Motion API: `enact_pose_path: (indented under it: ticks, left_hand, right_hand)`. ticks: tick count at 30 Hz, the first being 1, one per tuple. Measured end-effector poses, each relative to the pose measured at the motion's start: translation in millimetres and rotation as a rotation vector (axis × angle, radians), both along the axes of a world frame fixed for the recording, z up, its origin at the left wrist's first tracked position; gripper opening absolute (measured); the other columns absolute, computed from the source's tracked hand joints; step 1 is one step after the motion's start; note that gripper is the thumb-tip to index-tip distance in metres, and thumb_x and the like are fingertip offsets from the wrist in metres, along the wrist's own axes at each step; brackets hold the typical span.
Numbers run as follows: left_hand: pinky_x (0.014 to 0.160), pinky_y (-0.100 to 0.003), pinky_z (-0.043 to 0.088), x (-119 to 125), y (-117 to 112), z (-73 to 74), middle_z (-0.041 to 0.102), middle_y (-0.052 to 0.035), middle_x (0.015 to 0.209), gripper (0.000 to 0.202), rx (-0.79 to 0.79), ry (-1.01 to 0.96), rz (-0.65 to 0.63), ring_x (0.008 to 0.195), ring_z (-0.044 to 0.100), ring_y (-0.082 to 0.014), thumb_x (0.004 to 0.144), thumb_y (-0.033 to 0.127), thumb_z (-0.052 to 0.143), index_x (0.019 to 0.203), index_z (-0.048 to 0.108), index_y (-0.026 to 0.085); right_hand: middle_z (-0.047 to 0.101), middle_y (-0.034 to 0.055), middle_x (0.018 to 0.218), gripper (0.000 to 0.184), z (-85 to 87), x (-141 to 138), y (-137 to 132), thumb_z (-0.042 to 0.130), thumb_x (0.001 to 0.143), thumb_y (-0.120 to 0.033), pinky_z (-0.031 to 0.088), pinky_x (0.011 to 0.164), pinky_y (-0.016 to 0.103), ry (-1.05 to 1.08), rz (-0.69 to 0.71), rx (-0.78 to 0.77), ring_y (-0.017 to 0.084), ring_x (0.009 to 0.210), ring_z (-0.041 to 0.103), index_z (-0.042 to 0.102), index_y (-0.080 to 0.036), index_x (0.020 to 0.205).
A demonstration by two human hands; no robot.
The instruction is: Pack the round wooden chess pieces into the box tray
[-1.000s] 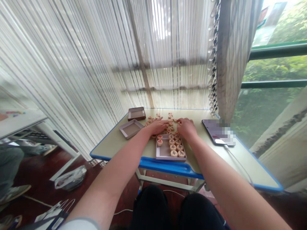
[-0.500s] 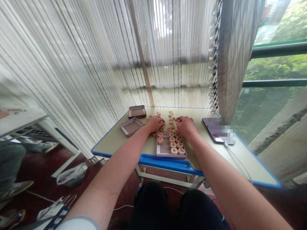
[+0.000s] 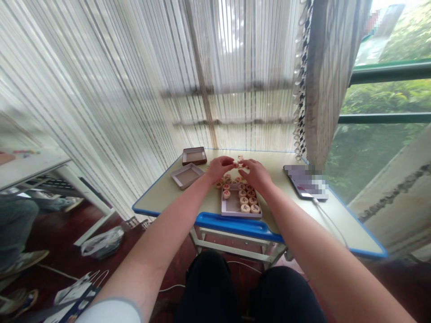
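Observation:
My left hand point(image 3: 220, 169) reaches over the middle of the table, fingers closed on a small round xiangqi piece point(image 3: 235, 165) at their tips. Facing it, my right hand point(image 3: 257, 174) curls its thumb and fingers around a xiangqi piece, mostly hidden behind them. Just beyond the fingertips, some wooden pieces point(image 3: 240, 158) stand stacked. Below my hands lies a shallow open box point(image 3: 232, 205). Black-marked pieces point(image 3: 244, 200) fill its right side in two columns, and red-marked pieces point(image 3: 226, 194) sit at its upper left. More loose pieces point(image 3: 228, 178) crowd its far edge.
Two shallow trays, a dark-sided one point(image 3: 194, 155) and a pale one point(image 3: 187, 175), lie at the table's left. A phone point(image 3: 299, 181) with a white cable point(image 3: 332, 220) rests at the right. Hanging curtains point(image 3: 235, 112) border the far side. Another person's leg point(image 3: 20, 224) shows at left.
My right hand has moved left and my left hand slightly right, so their fingertips nearly meet over the pieces. The pieces inside the box look the same.

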State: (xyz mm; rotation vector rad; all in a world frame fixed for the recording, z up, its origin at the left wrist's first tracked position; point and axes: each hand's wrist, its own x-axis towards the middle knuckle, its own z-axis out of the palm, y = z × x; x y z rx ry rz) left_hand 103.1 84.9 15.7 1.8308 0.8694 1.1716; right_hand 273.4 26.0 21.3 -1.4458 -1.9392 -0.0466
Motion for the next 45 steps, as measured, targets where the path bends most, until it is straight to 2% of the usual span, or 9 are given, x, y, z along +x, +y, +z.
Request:
enact_pose_path:
  ticks: [5, 12, 17, 22, 25, 28, 33, 37, 45]
  left_hand:
    - [0.073, -0.035, 0.05, -1, -8, 3.3, 0.07, -0.0112, 0.089, 0.058, -0.088, -0.014, -0.022, 0.078, 0.064, -0.018, 0.064, 0.027, 0.074, 0.114, 0.051, 0.011]
    - [0.074, -0.032, 0.048, 0, -9, 3.8, 0.07, -0.0084, 0.085, 0.051, -0.167, -0.118, -0.157, 0.075, 0.064, -0.0143, 0.063, 0.027, 0.075, 0.107, 0.056, 0.01]
    - [0.077, -0.032, 0.047, -1, -11, 5.9, 0.07, -0.009, 0.089, 0.052, -0.158, -0.117, -0.159, 0.08, 0.063, -0.015, 0.063, 0.032, 0.074, 0.107, 0.058, 0.011]
    - [0.071, -0.029, 0.047, -3, -10, 6.7, 0.069, -0.0101, 0.093, 0.074, -0.141, -0.055, -0.133, 0.079, 0.063, -0.0155, 0.065, 0.039, 0.073, 0.128, 0.043, 0.013]
    - [0.066, -0.028, 0.048, -5, -6, 6.3, 0.07, -0.011, 0.094, 0.079, -0.108, -0.043, -0.018, 0.075, 0.064, -0.0158, 0.074, 0.048, 0.062, 0.137, 0.03, 0.013]
    - [0.067, -0.028, 0.049, -11, 1, 6.0, 0.07, -0.0096, 0.09, 0.066, 0.029, -0.007, 0.227, 0.076, 0.066, -0.0169, 0.081, 0.054, 0.048, 0.133, 0.037, 0.014]
    - [0.075, -0.027, 0.047, -20, 7, 6.9, 0.071, -0.0075, 0.087, 0.045, 0.267, 0.04, 0.546, 0.084, 0.066, -0.0167, 0.088, 0.048, 0.038, 0.118, 0.051, 0.016]
    - [0.076, -0.027, 0.047, -22, 7, 6.3, 0.071, -0.0058, 0.086, 0.032, 0.256, 0.042, 0.602, 0.084, 0.066, -0.015, 0.091, 0.037, 0.037, 0.106, 0.055, 0.016]
    - [0.078, -0.026, 0.048, -24, 13, 1.2, 0.071, -0.006, 0.09, 0.027, 0.237, 0.161, 0.615, 0.083, 0.065, -0.0145, 0.081, 0.02, 0.05, 0.106, 0.057, 0.015]
  right_hand:
    - [0.064, 0.0047, 0.103, 0.034, 3.7, -4, -7, 0.05, 0.082, -0.031, 0.042, 0.077, 0.031, -0.045, -0.032, 0.014, 0.021, 0.094, 0.054, 0.058, -0.024, 0.115]
    - [0.061, 0.0044, 0.113, 0.035, 6.3, -5, -9, 0.053, 0.081, -0.034, 0.043, 0.078, 0.033, -0.123, 0.009, 0.022, 0.023, 0.102, 0.052, 0.059, -0.025, 0.114]
    - [0.06, 0.0057, 0.115, 0.038, 11.8, -6, -15, 0.052, 0.082, -0.033, 0.044, 0.075, 0.032, -0.088, 0.015, 0.053, 0.022, 0.101, 0.053, 0.055, -0.026, 0.119]
    - [0.056, 0.0059, 0.114, 0.029, 16.2, -4, -19, 0.053, 0.081, -0.032, 0.045, 0.068, 0.029, -0.009, 0.047, 0.043, 0.02, 0.093, 0.055, 0.06, -0.025, 0.108]
    - [0.056, 0.0077, 0.109, 0.025, 20.5, -1, -21, 0.056, 0.079, -0.033, 0.044, 0.077, 0.033, -0.006, -0.004, 0.075, 0.024, 0.099, 0.05, 0.063, -0.023, 0.101]
    - [0.053, 0.0096, 0.109, 0.028, 28.3, -2, -31, 0.061, 0.074, -0.039, 0.04, 0.087, 0.04, -0.029, 0.0, 0.059, 0.028, 0.106, 0.043, 0.065, -0.023, 0.096]
    - [0.055, 0.0063, 0.1, 0.032, 42.5, -12, -59, 0.065, 0.068, -0.049, 0.037, 0.091, 0.037, -0.2, 0.413, -0.268, 0.025, 0.103, 0.045, 0.069, -0.025, 0.088]
    - [0.058, 0.0042, 0.09, 0.03, 44.0, -19, -70, 0.065, 0.068, -0.048, 0.041, 0.082, 0.031, -0.282, 0.553, -0.426, 0.022, 0.093, 0.051, 0.069, -0.027, 0.09]
    - [0.06, 0.0034, 0.084, 0.023, 31.1, -26, -68, 0.064, 0.07, -0.039, 0.04, 0.077, 0.028, -0.352, 0.586, -0.334, 0.018, 0.082, 0.054, 0.072, -0.026, 0.087]
